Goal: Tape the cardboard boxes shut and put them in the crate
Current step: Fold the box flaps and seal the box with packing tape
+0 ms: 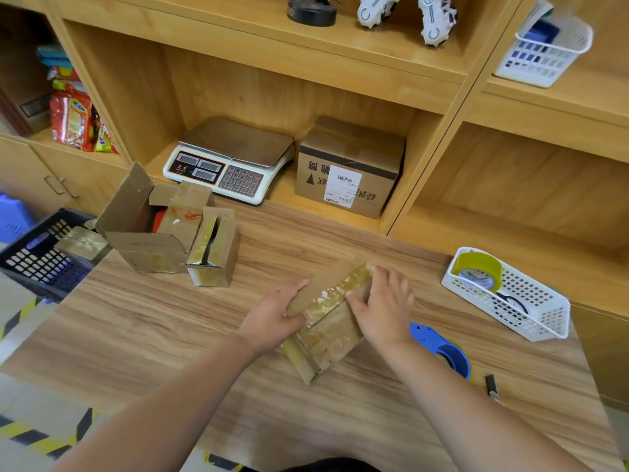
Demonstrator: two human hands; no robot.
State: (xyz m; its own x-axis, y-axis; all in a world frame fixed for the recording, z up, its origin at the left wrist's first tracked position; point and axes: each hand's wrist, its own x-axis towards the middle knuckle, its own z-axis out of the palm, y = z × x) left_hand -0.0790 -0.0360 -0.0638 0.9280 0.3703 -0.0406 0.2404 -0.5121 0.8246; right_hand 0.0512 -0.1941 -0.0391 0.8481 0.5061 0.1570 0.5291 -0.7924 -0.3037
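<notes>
- my left hand (275,321) grips the small cardboard box (332,335) from its left side, fingers curled over the far edge and thumb on the near top
- my right hand (384,308) lies on the box's right side with the fingers nearly straight and spread, thumb pressing on the glossy tape along the top; it presses rather than clutches
- the box lies slantwise on the wooden table (170,335), between both hands, and much of it is covered in shiny yellowish tape
- just right of the box, partly behind my right forearm, sits the blue tape dispenser (446,352)
- further right of the box is a white basket (537,311) holding a yellow tape roll (480,267)
- far left of the box and beyond it stand two open cardboard boxes (149,233), touching each other
- left again from those, well apart from the box, the dark crate (37,257) sits off the table's edge, with a taped parcel (81,241) showing at its rim
- behind the box, on the shelf, are a weighing scale (231,158) and a labelled carton (350,168)
</notes>
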